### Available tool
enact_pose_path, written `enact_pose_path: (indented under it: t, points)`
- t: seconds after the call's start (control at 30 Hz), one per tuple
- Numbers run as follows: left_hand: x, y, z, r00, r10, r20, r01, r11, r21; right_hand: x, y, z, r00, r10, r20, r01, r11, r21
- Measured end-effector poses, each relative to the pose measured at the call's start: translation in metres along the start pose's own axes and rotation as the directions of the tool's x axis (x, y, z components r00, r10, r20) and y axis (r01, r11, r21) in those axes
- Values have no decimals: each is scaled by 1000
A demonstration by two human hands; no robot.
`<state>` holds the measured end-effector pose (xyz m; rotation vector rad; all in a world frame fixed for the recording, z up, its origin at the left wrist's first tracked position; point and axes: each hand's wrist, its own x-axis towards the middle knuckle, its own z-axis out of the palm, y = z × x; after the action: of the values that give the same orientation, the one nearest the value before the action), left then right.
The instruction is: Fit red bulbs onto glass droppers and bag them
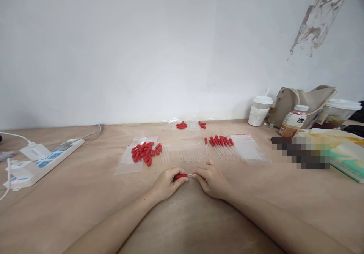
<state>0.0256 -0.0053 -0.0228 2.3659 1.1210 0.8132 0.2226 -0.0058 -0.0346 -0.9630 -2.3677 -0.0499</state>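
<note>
Low over the table's front middle, my left hand (pixel 166 185) is closed around a red rubber dropper bulb (pixel 181 176). My right hand (pixel 214 180) pinches a thin glass dropper tube (pixel 190 175), most of it hidden by the fingers. The tube's visible end meets the bulb's mouth; how deep it sits I cannot tell. Beyond my left hand, loose red bulbs (pixel 143 151) lie piled on a clear plastic bag (pixel 126 166). Glass tubes (pixel 193 152) lie in rows behind both hands. Several droppers with red bulbs (pixel 222 142) lie beside another clear bag (pixel 247 147).
At the left lies a white power strip (pixel 61 153) with plugs and cables. A lidded cup (pixel 258 111), a drink bottle (pixel 294 121), a grey bag (pixel 308 100) and a green-and-white packet (pixel 345 157) stand or lie at the right. More red bulbs (pixel 181 125) lie near the wall.
</note>
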Motion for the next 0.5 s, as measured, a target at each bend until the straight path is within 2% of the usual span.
enact_pose_path:
  t: [0.2,0.27,0.33,0.4,0.5]
  points:
    - [3,-10,-8,994,36,-106,-32,999,35,0,3,-11,999,-36,-12,33,977,-209]
    - [2,-13,-9,989,3,-149,4,999,42,-2,8,-14,999,17,-32,-24,974,-226]
    - [2,-17,-10,987,-31,-159,41,998,55,-3,17,-18,986,134,-94,-152,963,-221]
    - [3,-18,-11,993,-44,-112,52,996,66,-4,31,-21,936,301,-186,-336,920,-204]
    - [4,-16,-12,998,-39,-40,43,995,88,-3,56,-28,803,523,-285,-578,800,-160]
